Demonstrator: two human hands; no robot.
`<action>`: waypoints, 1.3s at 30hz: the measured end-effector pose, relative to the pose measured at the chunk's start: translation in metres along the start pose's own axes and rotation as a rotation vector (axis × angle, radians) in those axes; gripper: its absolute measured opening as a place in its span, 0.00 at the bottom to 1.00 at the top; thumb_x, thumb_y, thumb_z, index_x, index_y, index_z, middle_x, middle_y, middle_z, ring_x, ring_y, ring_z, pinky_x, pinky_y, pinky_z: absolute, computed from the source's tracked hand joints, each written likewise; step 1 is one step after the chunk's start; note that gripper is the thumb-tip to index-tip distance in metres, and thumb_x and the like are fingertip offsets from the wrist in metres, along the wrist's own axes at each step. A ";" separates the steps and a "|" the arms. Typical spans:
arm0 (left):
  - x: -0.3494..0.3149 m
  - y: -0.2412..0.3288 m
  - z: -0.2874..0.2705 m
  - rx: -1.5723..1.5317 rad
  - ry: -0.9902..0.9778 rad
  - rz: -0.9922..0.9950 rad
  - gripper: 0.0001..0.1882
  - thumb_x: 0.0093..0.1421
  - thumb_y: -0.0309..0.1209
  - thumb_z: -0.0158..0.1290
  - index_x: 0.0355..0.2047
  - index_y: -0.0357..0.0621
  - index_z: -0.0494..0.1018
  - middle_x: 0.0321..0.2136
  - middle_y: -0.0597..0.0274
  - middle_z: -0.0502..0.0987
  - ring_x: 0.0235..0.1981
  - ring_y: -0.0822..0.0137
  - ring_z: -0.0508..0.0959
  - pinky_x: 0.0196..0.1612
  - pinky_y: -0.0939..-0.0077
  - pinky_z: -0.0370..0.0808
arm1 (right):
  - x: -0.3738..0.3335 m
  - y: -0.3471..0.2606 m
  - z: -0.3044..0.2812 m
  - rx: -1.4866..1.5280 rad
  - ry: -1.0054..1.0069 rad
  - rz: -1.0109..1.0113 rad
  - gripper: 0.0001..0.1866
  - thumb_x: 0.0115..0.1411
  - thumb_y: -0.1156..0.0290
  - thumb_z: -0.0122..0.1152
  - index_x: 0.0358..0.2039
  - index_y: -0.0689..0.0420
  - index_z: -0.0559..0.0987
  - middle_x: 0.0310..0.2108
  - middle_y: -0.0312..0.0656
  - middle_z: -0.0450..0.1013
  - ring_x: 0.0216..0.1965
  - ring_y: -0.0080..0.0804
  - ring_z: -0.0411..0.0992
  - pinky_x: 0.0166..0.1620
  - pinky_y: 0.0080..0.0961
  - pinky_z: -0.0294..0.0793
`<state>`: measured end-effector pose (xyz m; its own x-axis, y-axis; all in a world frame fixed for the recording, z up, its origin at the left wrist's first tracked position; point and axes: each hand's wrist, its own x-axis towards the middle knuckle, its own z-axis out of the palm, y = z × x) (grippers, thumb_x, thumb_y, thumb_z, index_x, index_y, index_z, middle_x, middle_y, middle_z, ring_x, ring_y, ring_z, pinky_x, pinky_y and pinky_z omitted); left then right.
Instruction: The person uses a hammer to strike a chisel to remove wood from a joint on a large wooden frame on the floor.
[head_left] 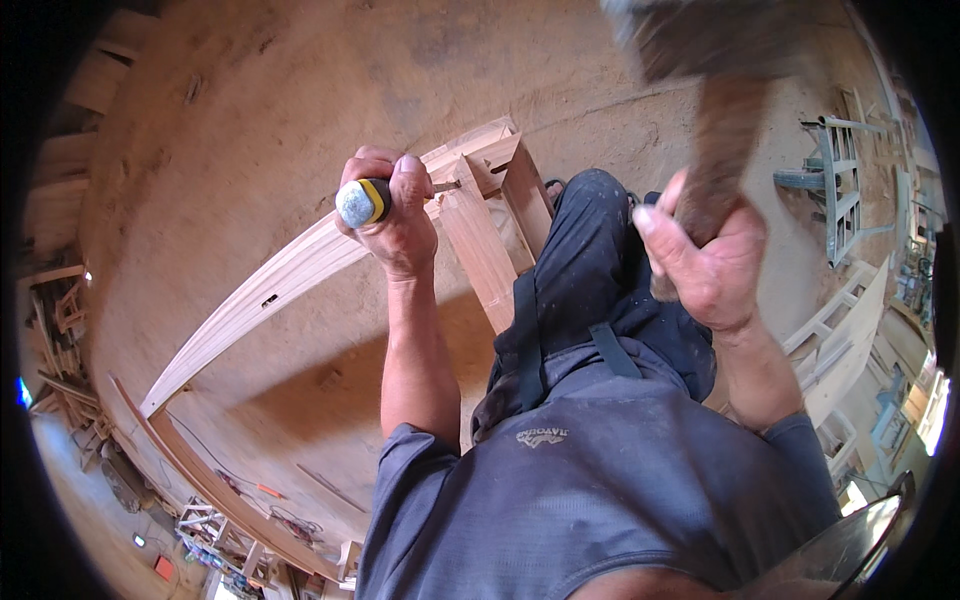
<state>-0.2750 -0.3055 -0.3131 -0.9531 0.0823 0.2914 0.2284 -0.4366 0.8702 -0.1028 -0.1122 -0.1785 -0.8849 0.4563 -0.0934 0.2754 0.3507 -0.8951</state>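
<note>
My left hand (405,230) is closed around a chisel (362,203) with a yellow and black handle and a metal cap on its end. Its blade points right, toward a wooden piece (475,225) joined to a long pale beam (265,285). Where the tip meets the wood is too small to make out. On the right, raised above the work, my right hand (718,275) grips the wooden handle of a hammer (722,140). The hammer's dark head is blurred by motion at the top edge and stands apart from the chisel. A small slot shows in the beam.
My legs in dark trousers (590,230) are close to the right of the wooden frame. A metal rack (840,185) and a pale wooden frame (840,345) are at the far right. Along the lower left runs a curved plank (225,490), with a cable (205,455) near it.
</note>
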 end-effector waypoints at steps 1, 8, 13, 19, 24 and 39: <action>0.000 0.001 0.002 0.045 -0.029 -0.001 0.08 0.57 0.16 0.57 0.27 0.41 0.69 0.22 0.64 0.71 0.19 0.74 0.72 0.20 0.78 0.71 | 0.009 -0.021 0.006 0.003 0.011 -0.150 0.06 0.62 0.78 0.63 0.31 0.59 0.73 0.20 0.33 0.70 0.20 0.21 0.69 0.25 0.22 0.68; -0.009 -0.001 0.004 0.299 -0.140 -0.081 0.08 0.58 0.24 0.65 0.26 0.43 0.75 0.23 0.71 0.74 0.26 0.76 0.72 0.32 0.78 0.72 | 0.048 -0.043 0.016 -0.684 -0.312 -0.497 0.07 0.57 0.75 0.57 0.35 0.60 0.70 0.17 0.52 0.73 0.24 0.57 0.77 0.28 0.46 0.78; 0.002 0.024 0.019 0.428 -0.296 -0.192 0.14 0.58 0.29 0.67 0.22 0.43 0.72 0.20 0.69 0.72 0.24 0.75 0.71 0.30 0.76 0.70 | 0.028 -0.069 0.012 -0.314 -0.148 -0.442 0.13 0.54 0.77 0.65 0.35 0.59 0.68 0.22 0.52 0.73 0.26 0.58 0.75 0.28 0.46 0.72; -0.009 0.011 0.010 0.355 -0.391 -0.211 0.16 0.63 0.23 0.62 0.23 0.44 0.65 0.21 0.70 0.68 0.25 0.76 0.65 0.28 0.77 0.64 | 0.023 -0.044 0.015 -0.731 -0.397 -0.358 0.13 0.56 0.77 0.64 0.38 0.59 0.69 0.24 0.53 0.73 0.29 0.58 0.76 0.29 0.48 0.73; -0.003 0.008 -0.011 0.262 -0.287 -0.222 0.13 0.61 0.29 0.65 0.25 0.42 0.71 0.22 0.70 0.72 0.25 0.77 0.69 0.28 0.78 0.68 | 0.009 -0.060 0.021 -0.384 -0.146 -0.467 0.12 0.56 0.77 0.65 0.38 0.61 0.71 0.23 0.52 0.72 0.28 0.57 0.76 0.29 0.46 0.74; 0.000 0.034 -0.015 0.195 -0.052 -0.068 0.09 0.55 0.14 0.50 0.23 0.40 0.65 0.16 0.58 0.68 0.16 0.68 0.69 0.20 0.74 0.68 | -0.053 0.050 -0.012 -0.377 -0.182 0.234 0.18 0.56 0.72 0.64 0.44 0.69 0.73 0.29 0.65 0.74 0.36 0.66 0.75 0.37 0.44 0.75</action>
<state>-0.2705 -0.3336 -0.2898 -0.9572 0.1535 0.2453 0.2031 -0.2474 0.9474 -0.0376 -0.1090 -0.2132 -0.8248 0.4200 -0.3785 0.5626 0.5430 -0.6234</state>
